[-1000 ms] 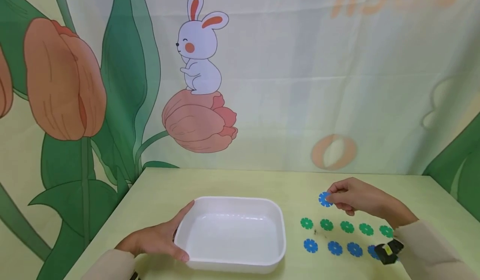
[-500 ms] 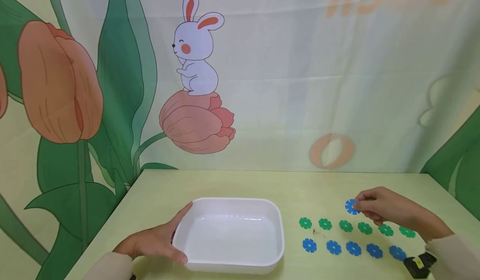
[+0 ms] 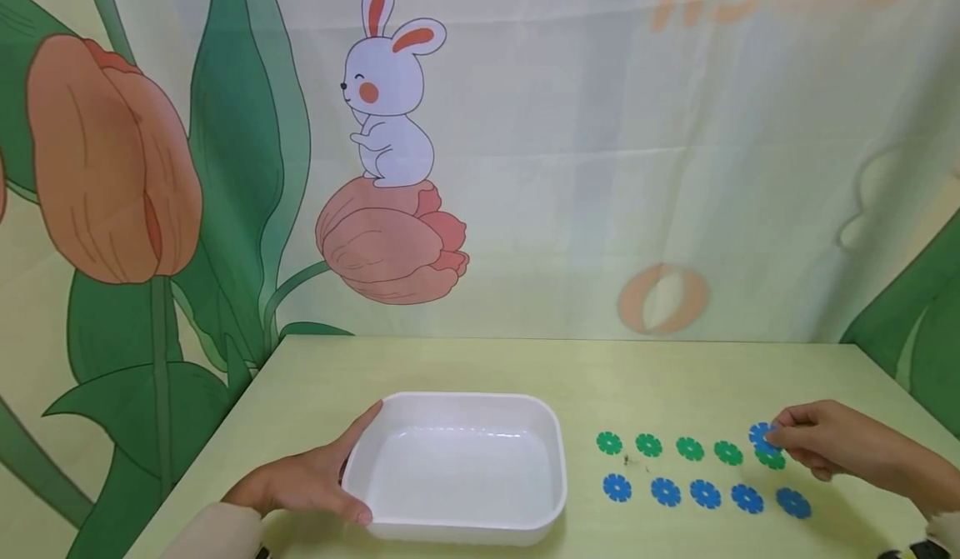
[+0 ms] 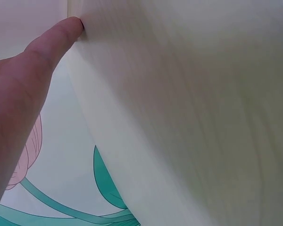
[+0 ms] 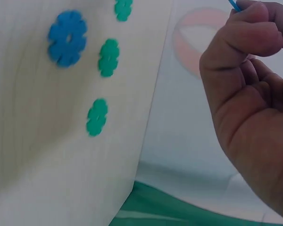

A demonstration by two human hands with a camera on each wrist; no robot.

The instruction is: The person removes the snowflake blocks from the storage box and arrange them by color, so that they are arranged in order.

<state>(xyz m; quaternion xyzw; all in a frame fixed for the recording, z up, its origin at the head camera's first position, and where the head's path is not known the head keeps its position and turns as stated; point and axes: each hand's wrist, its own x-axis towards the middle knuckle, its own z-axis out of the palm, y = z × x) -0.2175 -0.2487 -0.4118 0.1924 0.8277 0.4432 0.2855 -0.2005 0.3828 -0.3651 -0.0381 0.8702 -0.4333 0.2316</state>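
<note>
My left hand (image 3: 303, 482) holds the left end of a white rectangular tray (image 3: 551, 513), thumb at the front corner and fingers along the side. In the left wrist view, the thumb (image 4: 52, 44) reaches out straight. My right hand (image 3: 843, 442) pinches a blue snowflake-shaped plastic disc (image 3: 761, 434) between thumb and fingertips, in the air over the right of the table. From the head view, this disc partly covers a green notched disc (image 3: 770, 460). Only a thin edge of the held blue disc (image 5: 234, 5) shows in the right wrist view.
A row of green discs (image 3: 648, 445) lies right of the tray, with a row of blue discs (image 3: 705, 494) nearer the front. The pale yellow table (image 3: 480, 363) ends at a printed curtain (image 3: 540, 167) with a rabbit and tulips.
My right hand has moved right and toward the front with the blue disc, from behind the green row to over its right part. The left hand stays on the tray.
</note>
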